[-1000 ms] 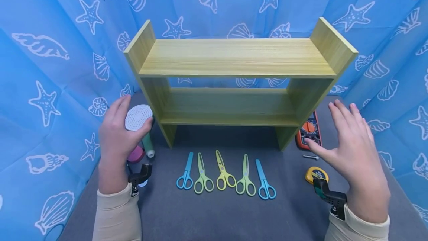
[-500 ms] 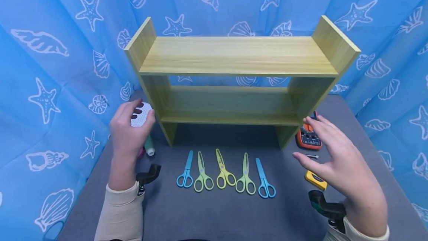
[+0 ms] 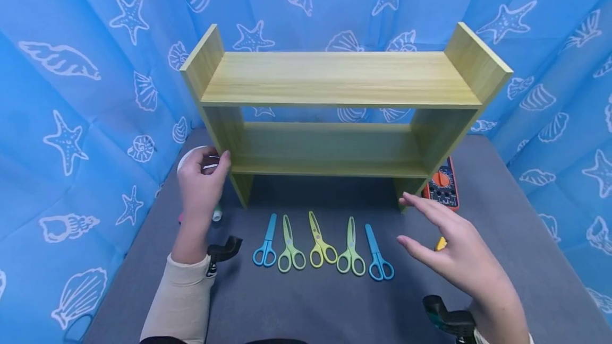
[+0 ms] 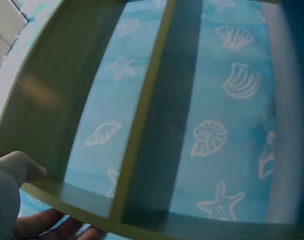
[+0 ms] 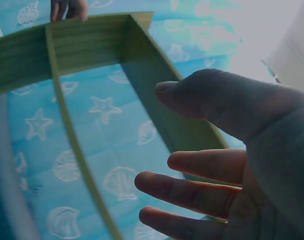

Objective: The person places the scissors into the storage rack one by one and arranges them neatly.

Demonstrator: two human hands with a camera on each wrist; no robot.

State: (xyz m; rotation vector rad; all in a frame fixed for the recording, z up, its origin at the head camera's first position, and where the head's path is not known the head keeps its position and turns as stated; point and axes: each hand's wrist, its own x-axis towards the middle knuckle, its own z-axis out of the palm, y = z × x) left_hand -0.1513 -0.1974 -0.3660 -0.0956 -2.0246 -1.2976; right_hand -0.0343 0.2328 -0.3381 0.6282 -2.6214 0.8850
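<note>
A light wooden two-tier desktop shelf (image 3: 334,81) stands upright on the grey table. My left hand (image 3: 203,187) is at its left side panel; in the left wrist view the thumb (image 4: 29,167) lies on the inner side and the fingers (image 4: 39,225) pass outside the edge. My right hand (image 3: 459,246) is apart from the shelf, in front of its right panel. Its thumb and fingers are spread and hold nothing, as the right wrist view shows. Blue scissors (image 3: 265,243), yellow scissors (image 3: 319,242) and green scissors (image 3: 351,248) lie among several pairs in front of the shelf.
An orange-edged multimeter (image 3: 442,182) lies right of the shelf. A yellow tape measure (image 3: 441,243) is mostly hidden by my right hand. Behind my left hand are a white round object (image 3: 184,158) and a green tube end (image 3: 217,214). Blue shell-print curtains (image 3: 95,121) surround the table.
My left hand has moved right to the shelf's left panel, its fingers curling. My right hand has moved left towards the shelf, covering more of the tape measure. The scissors stay in place.
</note>
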